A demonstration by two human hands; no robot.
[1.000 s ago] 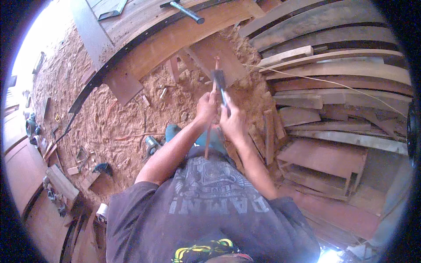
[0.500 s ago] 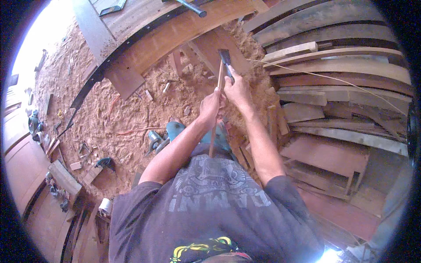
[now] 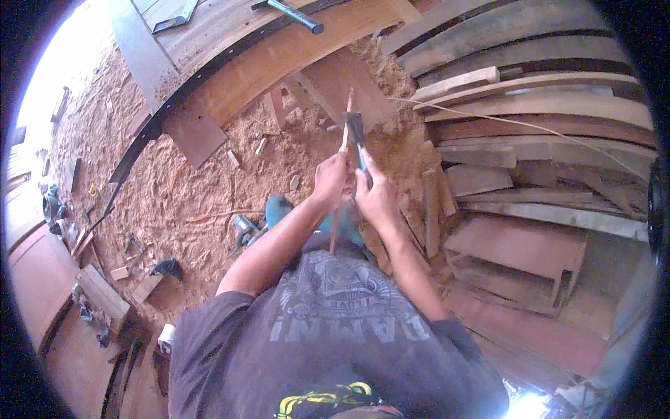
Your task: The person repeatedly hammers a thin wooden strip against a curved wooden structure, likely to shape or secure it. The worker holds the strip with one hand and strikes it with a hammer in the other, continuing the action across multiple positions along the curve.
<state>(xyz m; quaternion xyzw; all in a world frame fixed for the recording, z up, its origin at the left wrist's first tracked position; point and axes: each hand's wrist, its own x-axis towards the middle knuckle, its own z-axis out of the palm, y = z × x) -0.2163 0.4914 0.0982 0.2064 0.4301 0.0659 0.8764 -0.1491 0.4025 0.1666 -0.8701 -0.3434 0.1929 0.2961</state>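
Note:
My left hand [image 3: 331,178] is closed round a narrow wooden strip [image 3: 343,142], which slants away from my shirt front toward the far side. My right hand [image 3: 375,197] grips the blue handle of a chisel [image 3: 355,127] with a wide dark blade. The blade lies against the strip beyond my left hand, and the strip's far tip sticks out past it. Both hands are close together above the sawdust-covered ground. The fingers on the undersides of my hands are partly hidden.
Ahead stands a curved-edged wooden workpiece [image 3: 258,73] with a hammer [image 3: 299,17] on top. Stacked boards [image 3: 544,108] fill the right side. A blue power tool [image 3: 246,230] rests on the ground beside my leg. Offcuts [image 3: 105,290] lie at the left.
My right hand has drawn the chisel back along the strip toward my left hand, so more of the strip's far tip shows. The left hand keeps its hold.

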